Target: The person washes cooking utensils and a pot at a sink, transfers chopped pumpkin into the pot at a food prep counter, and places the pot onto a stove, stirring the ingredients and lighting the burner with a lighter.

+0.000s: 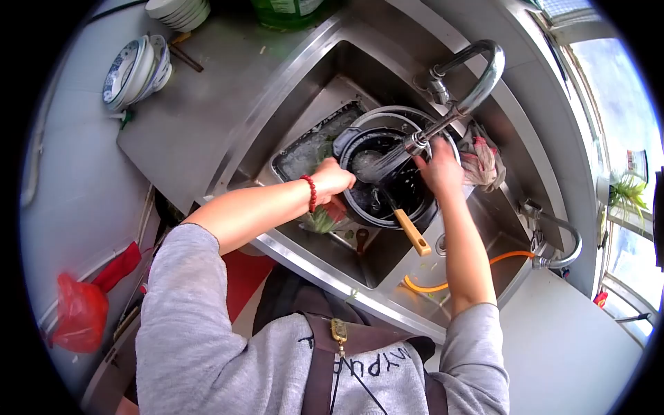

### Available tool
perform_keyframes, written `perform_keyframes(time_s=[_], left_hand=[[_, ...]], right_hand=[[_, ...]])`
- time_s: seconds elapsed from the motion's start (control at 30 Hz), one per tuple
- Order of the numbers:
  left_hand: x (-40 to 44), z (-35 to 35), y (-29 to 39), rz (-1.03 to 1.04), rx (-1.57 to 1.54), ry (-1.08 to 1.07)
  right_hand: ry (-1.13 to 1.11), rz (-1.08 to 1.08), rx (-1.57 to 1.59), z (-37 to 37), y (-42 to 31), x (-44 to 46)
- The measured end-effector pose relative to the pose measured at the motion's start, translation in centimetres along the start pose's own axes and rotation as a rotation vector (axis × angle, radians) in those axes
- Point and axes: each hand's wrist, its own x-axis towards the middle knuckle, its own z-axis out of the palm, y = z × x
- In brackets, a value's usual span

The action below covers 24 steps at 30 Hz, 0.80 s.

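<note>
Rinsing at a two-basin stainless-steel sink (273,104), head-camera view. In the left basin, near its right edge and just beside or inside a wide, pale-rimmed metal vessel (387,114): a round black pot (411,197), wet inside. Lying over the rim toward the sink's near edge: a flat, light-wood handle (413,232) with a hole at its end, inner end lost against the black interior. Rising from the sink's far edge: a curved chrome tap (487,76), pouring a spreading white stream of water (387,166) into the pot.

Left hand (333,181): at the pot's left rim, fingers bent and partly closed; cannot tell whether gripping the rim. Just below, toward the basin's near edge: blurred green leaves (320,220). Right hand (441,166): at the pot's far-right side, close by the tap's outlet, loosely curved; cannot tell whether closed on pot or tap. Toward the basin's left edge: a shallow, dark-rimmed tray (297,153) of cloudy water. Near the far edge, beside the right hand: a crumpled pale-and-red cloth (483,162).

For an even rinse, steady the rim from both sides, turn the pot slowly beneath the stream, and tilt gently to limit splashing.
</note>
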Motion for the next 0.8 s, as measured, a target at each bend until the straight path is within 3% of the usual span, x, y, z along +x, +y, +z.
perform_keyframes(time_s=[0.03,0.1,0.13,0.17,0.2,0.23,0.27,0.3,0.43,0.47,0.5,0.6,0.7,0.77,0.8], left_hand=[[0.2,-0.1,-0.3,0.003,0.006,-0.010],[0.6,-0.3,-0.8,0.032,-0.040,0.030],[-1.9,-1.2,1.1,0.059,-0.042,-0.032],[0.5,-1.4,-1.0,0.174,0.119,0.048],[0.1,-2.1,-0.8,0.168,0.115,0.016],[-0.3,-2.7,0.0,0.175,0.109,-0.014],[-0.6,-3.1,0.4,0.265,0.171,0.027],[-1.9,-3.7,2.3,0.223,0.185,0.005],[-1.9,-6.0,5.0,0.103,0.301,0.061],[-1.9,-6.5,5.2,0.075,0.264,0.052],[-2.5,-6.8,5.6,0.034,0.271,0.079],[-2.8,-7.7,5.3,-0.088,0.130,0.021],[-4.9,-6.4,5.9,-0.041,0.186,-0.086],[-2.3,-5.7,4.6,-0.078,0.238,-0.194],[-2.0,-4.9,4.5,-0.113,0.213,-0.245]], right_hand=[[-0.358,0.401,-0.096,-2.0,0.3,-0.2],[-0.463,0.470,0.278,-1.8,2.5,-3.4],[-0.379,0.415,0.482,0.8,3.0,-5.4],[-0.296,0.369,0.683,2.7,3.3,-7.7],[-0.348,0.500,0.926,0.3,-0.3,-7.8],[-0.318,0.609,0.985,0.2,-1.7,-7.8],[-0.322,0.615,1.055,1.4,-1.7,-7.6],[-0.329,0.620,1.128,2.6,-1.7,-7.2],[-0.100,0.338,0.557,4.2,-3.8,-2.7],[-0.197,0.310,0.488,4.4,-3.9,-1.4],[-0.189,0.311,0.500,3.5,-4.1,-0.5],[-0.491,0.339,0.633,2.0,-4.0,0.1],[-0.360,0.205,0.797,1.2,-2.2,-4.3],[-0.265,0.232,0.558,-0.2,-1.4,-7.1],[-0.314,0.314,0.630,-1.6,-0.9,-7.5]])
